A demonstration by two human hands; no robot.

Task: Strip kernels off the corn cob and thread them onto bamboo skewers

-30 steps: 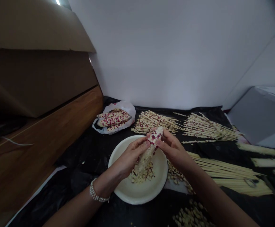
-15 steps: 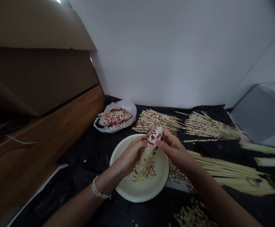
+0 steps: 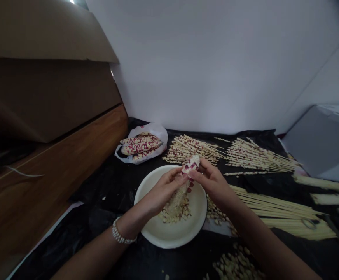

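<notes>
A corn cob point(image 3: 191, 165) with white and purple kernels at its top and a stripped lower part tilts above a white bowl point(image 3: 172, 243). My left hand point(image 3: 168, 186) wraps round the cob from the left, its thumb on the kernels. From the right, my right hand point(image 3: 212, 181) grips the same cob, thumb near the other thumb. Loose kernels point(image 3: 177, 214) lie in the bowl under the cob, whose lower end is partly hidden by my left hand.
Behind the bowl are a plastic bag point(image 3: 162, 134) of corn cobs and two piles of kernel-threaded skewers point(image 3: 187, 147). Bare sticks point(image 3: 277, 206), stripped cobs point(image 3: 327, 184) and loose kernels point(image 3: 236, 264) lie to the right. A cardboard box point(image 3: 49, 93) stands left.
My left thumb has moved up and right across the cob, covering more of its kernels. My right hand has shifted slightly, still on the cob.
</notes>
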